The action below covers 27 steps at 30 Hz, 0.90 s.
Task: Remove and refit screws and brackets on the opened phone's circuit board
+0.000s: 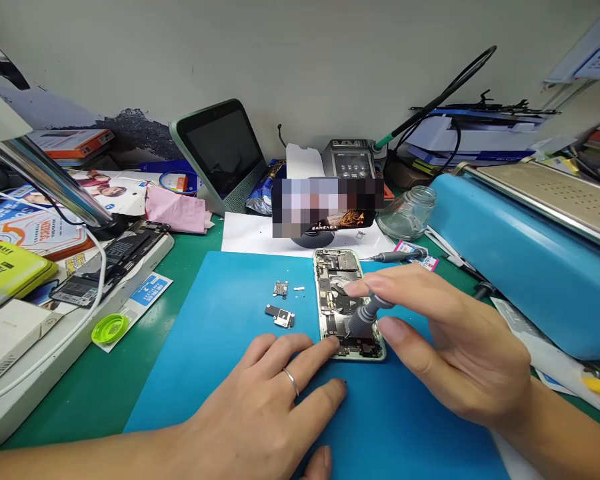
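Head view: an opened phone (344,307) lies face up at the middle of the far edge of a blue mat (205,347), its top end reaching that edge. It is probably light and stiff in its pale frame, but the bare boards and ribbon cables inside look fragile, so the outer rim is the safest place to take hold. The right hand (465,347) has its grip closed around a grey screwdriver (373,312), thumb and fingers about the handle, slanting down over the phone's near end (whether the tip meets a screw, I cannot tell). The left hand (275,393) is spread, its grip clamped on nothing, one fingertip resting at the phone's near left corner. The screwdriver is likely light, its ridged collar less slippery than smooth metal. Left of the phone lie small metal plates (280,316), thin and easily knocked.

The mat seems smooth and covers the middle of a green worktop (67,393). Along the far edge stand a tablet-like screen (223,143) and a glass jar (413,210); a blue machine (505,253) fills the right edge, and a pale wall (330,67) rises behind
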Tool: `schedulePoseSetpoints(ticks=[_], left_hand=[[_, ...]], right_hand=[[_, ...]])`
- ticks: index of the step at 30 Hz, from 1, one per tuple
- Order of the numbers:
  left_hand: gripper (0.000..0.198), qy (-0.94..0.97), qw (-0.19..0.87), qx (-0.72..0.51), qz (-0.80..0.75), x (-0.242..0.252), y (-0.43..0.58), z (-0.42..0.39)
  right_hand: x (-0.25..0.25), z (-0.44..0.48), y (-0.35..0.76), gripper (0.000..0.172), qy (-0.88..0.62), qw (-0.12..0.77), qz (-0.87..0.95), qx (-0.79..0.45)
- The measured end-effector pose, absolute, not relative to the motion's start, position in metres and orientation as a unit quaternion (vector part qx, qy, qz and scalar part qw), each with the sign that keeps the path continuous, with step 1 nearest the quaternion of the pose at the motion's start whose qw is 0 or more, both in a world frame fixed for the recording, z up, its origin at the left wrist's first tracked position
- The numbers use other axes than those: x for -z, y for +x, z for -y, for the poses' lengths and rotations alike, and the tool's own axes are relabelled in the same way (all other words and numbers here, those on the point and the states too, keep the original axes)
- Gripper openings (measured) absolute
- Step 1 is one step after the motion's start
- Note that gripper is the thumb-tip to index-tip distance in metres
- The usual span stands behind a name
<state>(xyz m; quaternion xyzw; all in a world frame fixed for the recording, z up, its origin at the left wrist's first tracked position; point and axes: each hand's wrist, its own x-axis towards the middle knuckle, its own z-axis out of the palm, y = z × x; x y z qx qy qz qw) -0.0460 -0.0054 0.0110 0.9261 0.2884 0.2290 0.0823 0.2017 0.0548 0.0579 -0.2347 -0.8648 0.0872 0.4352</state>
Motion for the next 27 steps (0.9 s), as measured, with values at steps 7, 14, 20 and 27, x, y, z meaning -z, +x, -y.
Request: schedulePoseSetpoints(ticks=[7, 14, 20, 27], left_hand=[[0.039, 0.923, 0.098, -0.227, -0.294, -0.009, -0.046, 0.008], [0.041, 0.922, 0.109, -0.220, -0.299, -0.014, -0.046, 0.008], [0.043, 0.923, 0.114, -0.210, -0.302, -0.014, -0.047, 0.010], [0.042, 0.924, 0.118, -0.203, -0.300, -0.014, -0.047, 0.009]], right_hand=[[-0.048, -0.058, 0.207, 0.070, -0.217, 0.455, 0.856, -0.114], [-0.053, -0.056, 0.204, 0.069, -0.237, 0.434, 0.856, -0.148], [-0.051, -0.056, 0.203, 0.067, -0.249, 0.433, 0.859, -0.111], [-0.044, -0.054, 0.205, 0.079, -0.258, 0.425, 0.854, -0.155]])
